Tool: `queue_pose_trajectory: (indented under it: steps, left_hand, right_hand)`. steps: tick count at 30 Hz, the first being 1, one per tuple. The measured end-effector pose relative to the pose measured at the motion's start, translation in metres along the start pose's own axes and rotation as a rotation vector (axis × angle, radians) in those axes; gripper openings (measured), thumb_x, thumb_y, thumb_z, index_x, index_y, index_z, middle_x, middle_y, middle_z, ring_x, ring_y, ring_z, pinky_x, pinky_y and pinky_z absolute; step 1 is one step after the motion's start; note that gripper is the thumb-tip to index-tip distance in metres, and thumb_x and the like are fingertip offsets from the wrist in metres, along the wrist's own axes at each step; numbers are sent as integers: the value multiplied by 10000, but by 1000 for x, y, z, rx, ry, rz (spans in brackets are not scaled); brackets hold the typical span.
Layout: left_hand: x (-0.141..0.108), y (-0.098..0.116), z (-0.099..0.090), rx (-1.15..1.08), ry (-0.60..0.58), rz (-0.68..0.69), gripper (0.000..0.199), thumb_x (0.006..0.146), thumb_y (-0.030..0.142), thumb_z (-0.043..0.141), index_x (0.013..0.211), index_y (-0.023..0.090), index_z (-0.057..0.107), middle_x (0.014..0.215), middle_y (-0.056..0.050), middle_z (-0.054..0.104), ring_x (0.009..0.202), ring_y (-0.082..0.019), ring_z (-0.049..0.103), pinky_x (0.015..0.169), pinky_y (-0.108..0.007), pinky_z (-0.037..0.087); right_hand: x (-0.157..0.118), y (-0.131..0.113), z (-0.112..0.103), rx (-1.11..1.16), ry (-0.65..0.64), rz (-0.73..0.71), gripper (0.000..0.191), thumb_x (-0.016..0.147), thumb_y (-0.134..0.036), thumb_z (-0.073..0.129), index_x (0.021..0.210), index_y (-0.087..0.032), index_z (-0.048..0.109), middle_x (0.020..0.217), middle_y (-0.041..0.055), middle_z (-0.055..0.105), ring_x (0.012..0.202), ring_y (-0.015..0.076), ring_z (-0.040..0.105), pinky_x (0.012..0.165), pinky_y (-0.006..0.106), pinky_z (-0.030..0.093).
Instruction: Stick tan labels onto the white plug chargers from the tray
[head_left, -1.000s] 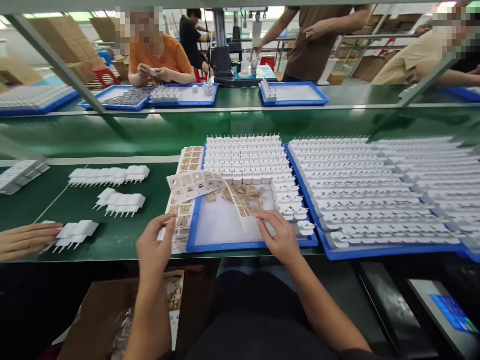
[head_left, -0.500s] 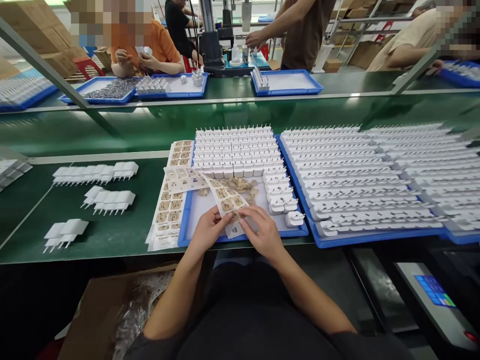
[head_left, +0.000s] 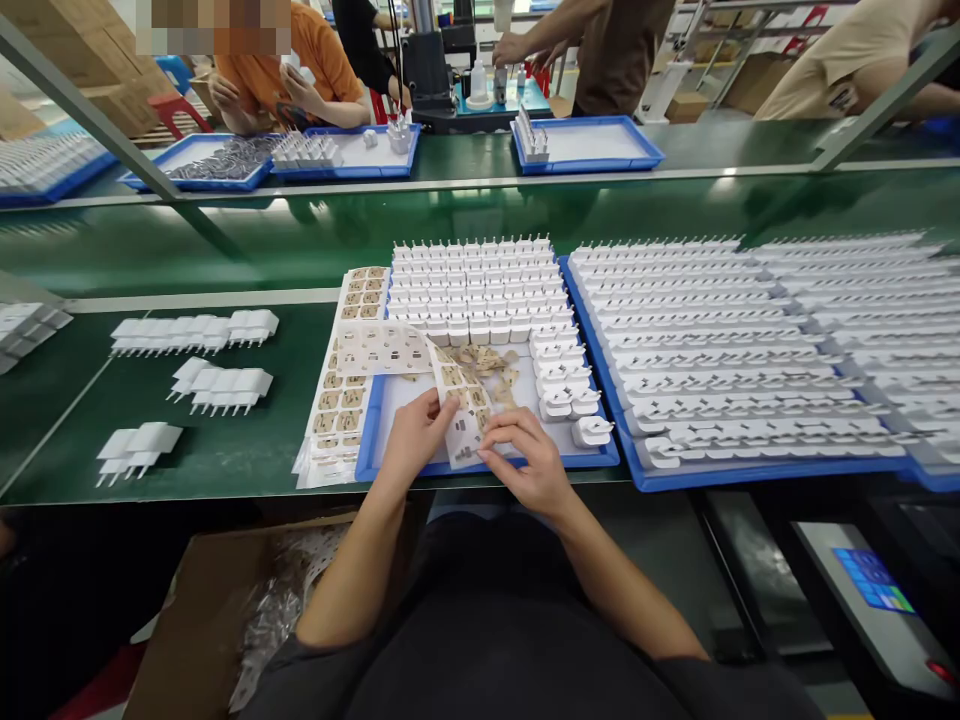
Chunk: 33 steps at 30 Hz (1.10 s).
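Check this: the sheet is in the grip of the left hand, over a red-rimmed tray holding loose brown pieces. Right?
Not red: the head view shows a blue rim on the tray. The sheet, left hand and brown pieces are as you say.

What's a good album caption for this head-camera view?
Left hand holding a patterned sheet, right hand at its edge, above a blue tray.

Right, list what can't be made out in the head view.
All in the head view:
Label sheet: its print is too small to read.
Right hand: whether it pinches anything is too small to tell.
Cardboard box: near end cut off by the bottom edge.
Far-right tray: cut off by the right edge.
Screen: text too small.
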<state>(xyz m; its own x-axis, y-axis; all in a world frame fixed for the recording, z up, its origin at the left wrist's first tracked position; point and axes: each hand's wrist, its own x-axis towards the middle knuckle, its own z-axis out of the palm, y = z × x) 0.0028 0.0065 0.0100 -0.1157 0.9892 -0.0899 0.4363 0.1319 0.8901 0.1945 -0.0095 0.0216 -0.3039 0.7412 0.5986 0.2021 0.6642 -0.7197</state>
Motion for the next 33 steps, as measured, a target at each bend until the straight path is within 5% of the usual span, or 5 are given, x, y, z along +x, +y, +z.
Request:
queue_pose_trajectory:
  steps: [5, 11, 17, 25, 33]
  left_hand:
    - [7, 17, 6, 484, 540, 449, 565, 797, 530, 728, 1184, 153, 564, 1161, -169, 594, 1115, -327, 548, 988, -501, 423]
    - [1, 75, 53, 766, 55, 843, 384, 854, 468, 702, 1140, 220, 638, 1283, -127, 613, 1268, -351, 458, 1032, -510, 319]
    - [5, 82, 82, 705, -57, 758, 221, 830, 280, 743, 1011, 180, 666, 1204, -132, 646, 1196, -349, 514, 954, -504, 399]
    - [-17, 51, 21, -549, -15, 330, 409, 790, 413, 776, 1072, 239, 536, 1105, -64, 677, 939, -201, 680, 791, -314, 556]
    - [-50, 14, 12, -699, -171, 139, 623, 685, 469, 842, 1175, 221, 549, 1009, -73, 685, 862, -210, 691, 727, -303, 567]
  right_hand:
    - [-16, -10, -24, 139, -18, 19, 161, 887, -84, 652, 968, -223, 650, 899, 47, 684, 864, 187, 666, 779, 346, 557]
    - [-29, -24, -42, 140, -17, -11, 202, 873, -61, 656, 987, -228, 642, 919, 50, 712, 872, 190, 681, 800, 357, 552]
    - [-38, -20, -51, 163, 37, 70, 182, 896, -77, 612, 989, -231, 637, 929, 56, 710, 878, 202, 670, 803, 376, 543]
    - [-27, -20, -44, 296, 108, 157, 126, 910, -137, 625, 971, -247, 640, 870, 50, 703, 824, 204, 670, 740, 377, 566]
    - [-6, -38, -16, 387, -29, 56, 136, 897, -125, 633, 955, -247, 644, 843, 32, 706, 803, 186, 673, 751, 357, 559]
